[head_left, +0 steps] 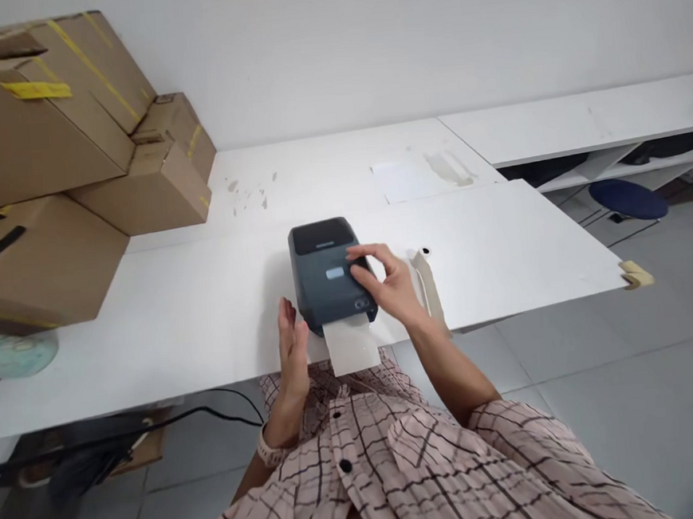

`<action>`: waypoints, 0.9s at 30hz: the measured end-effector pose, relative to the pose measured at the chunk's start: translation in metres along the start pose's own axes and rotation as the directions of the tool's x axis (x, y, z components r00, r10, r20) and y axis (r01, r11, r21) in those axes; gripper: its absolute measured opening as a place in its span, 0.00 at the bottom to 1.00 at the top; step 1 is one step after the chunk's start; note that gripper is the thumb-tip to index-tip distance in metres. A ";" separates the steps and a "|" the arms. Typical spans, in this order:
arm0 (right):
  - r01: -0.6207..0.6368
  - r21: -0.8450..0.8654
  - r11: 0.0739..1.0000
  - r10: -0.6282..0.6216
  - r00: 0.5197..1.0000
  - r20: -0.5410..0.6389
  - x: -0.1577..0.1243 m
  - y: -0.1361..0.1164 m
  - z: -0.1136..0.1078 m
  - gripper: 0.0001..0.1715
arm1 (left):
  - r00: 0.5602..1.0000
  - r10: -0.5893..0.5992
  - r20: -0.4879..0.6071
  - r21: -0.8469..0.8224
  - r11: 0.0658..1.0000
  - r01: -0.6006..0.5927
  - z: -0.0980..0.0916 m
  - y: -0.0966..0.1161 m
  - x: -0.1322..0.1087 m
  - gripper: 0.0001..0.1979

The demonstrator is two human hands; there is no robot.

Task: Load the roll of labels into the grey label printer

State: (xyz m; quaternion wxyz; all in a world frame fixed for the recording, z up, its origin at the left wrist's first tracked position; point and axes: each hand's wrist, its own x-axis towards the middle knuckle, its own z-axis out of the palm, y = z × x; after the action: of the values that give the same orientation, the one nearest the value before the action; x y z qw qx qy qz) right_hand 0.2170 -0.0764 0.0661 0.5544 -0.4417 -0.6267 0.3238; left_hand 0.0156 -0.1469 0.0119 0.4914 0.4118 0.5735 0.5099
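Note:
A dark grey label printer (327, 273) sits near the front edge of a white table (502, 255). A white strip of label paper (352, 345) hangs out of its front slot over the table edge. My right hand (384, 282) rests on the printer's top right, fingers spread and fingertips touching the lid near a small blue label. My left hand (294, 351) stands edge-on just left of the printer and the paper, fingers straight and together, holding nothing. A backing strip (428, 285) with a small roll core lies right of the printer.
Several cardboard boxes (44, 155) with yellow tape are stacked at the table's left. A black cable (155, 425) runs under the table. White shelving (581, 117) stands at right with a blue stool (628, 199) beneath. A sheet of paper (403, 179) lies on the far table.

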 end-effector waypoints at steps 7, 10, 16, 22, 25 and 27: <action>-0.509 0.232 0.829 0.468 0.858 0.211 -0.031 0.050 0.010 0.62 | 0.990 -0.097 0.106 -0.030 0.994 0.101 0.009 0.019 0.030 0.51; -0.558 0.255 0.790 0.495 0.825 0.275 -0.034 0.054 0.007 0.64 | 0.975 -0.074 0.212 -0.033 0.996 0.082 0.006 0.018 0.034 0.44; -0.561 0.248 0.790 0.504 0.824 0.260 -0.038 0.054 0.004 0.71 | 0.973 -0.041 0.228 0.017 0.999 0.038 -0.004 0.014 0.040 0.46; -0.549 0.283 0.786 0.501 0.835 0.229 -0.038 0.057 0.005 0.68 | 0.984 0.004 0.177 0.078 0.997 -0.018 -0.001 0.007 0.036 0.44; -0.541 0.270 0.797 0.489 0.839 0.239 -0.038 0.057 0.006 0.68 | 0.975 0.182 -0.130 0.260 0.955 -0.144 -0.004 -0.005 0.012 0.37; -0.538 0.266 0.800 0.487 0.841 0.237 -0.038 0.056 0.007 0.67 | 0.927 0.266 -0.264 0.373 0.915 -0.156 -0.007 -0.013 -0.006 0.27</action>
State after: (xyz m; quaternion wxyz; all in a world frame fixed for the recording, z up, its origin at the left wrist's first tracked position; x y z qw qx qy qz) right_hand 0.2211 -0.0881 -0.0010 0.4592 -0.4716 -0.4636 0.5931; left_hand 0.0102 -0.1561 0.0002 0.2569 0.4666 0.6752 0.5103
